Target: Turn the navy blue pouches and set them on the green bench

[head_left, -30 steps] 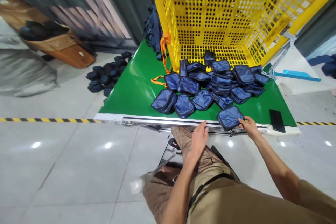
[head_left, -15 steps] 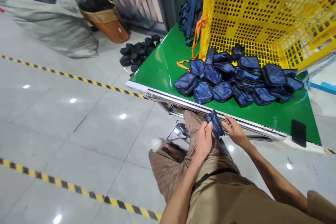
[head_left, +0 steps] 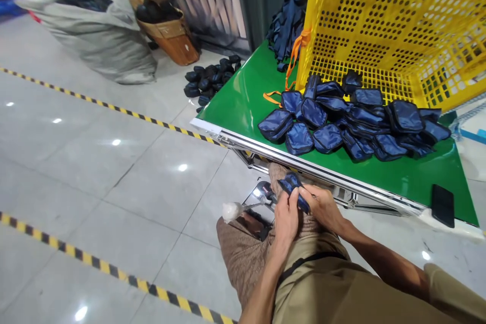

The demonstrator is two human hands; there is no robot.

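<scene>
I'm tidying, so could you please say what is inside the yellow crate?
A blue pouch appears to rest just inside the crate, near its open side. Other pouches cover part of its rim, hiding what lies beneath.

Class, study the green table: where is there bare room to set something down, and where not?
Bare green shows on the table left of the pouches, between the strap and front edge. A second patch lies between the pouches and the phone. It is crowded at the mouth of the crate, where pouches overlap.
</scene>
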